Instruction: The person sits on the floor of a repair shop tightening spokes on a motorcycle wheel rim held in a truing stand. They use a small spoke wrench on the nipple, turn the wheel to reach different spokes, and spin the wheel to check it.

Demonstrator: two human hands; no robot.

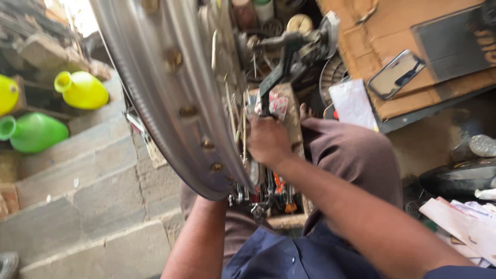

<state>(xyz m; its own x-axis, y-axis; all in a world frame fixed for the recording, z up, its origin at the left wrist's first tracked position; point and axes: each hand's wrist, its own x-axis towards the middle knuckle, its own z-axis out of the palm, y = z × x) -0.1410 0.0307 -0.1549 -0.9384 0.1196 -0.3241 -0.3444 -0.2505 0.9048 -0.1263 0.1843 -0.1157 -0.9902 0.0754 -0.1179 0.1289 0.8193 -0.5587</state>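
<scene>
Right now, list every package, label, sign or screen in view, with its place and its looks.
Phone: on the cardboard, upper right; dark rounded rectangle, glossy screen.
Cardboard sheet: top right; flat, brown.
White packet: below the phone, beside the knee; pale, rectangular.
Red-and-white wrapper: above the right hand; small, crumpled.

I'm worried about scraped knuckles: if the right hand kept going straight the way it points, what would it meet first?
Probably the dark metal tool just beyond it. The right hand points up the picture, beside the wheel rim; depth is unclear, so this is a guess.

Stone steps (77, 175) bear yellow (82, 90) and green jugs (36, 133)
</scene>
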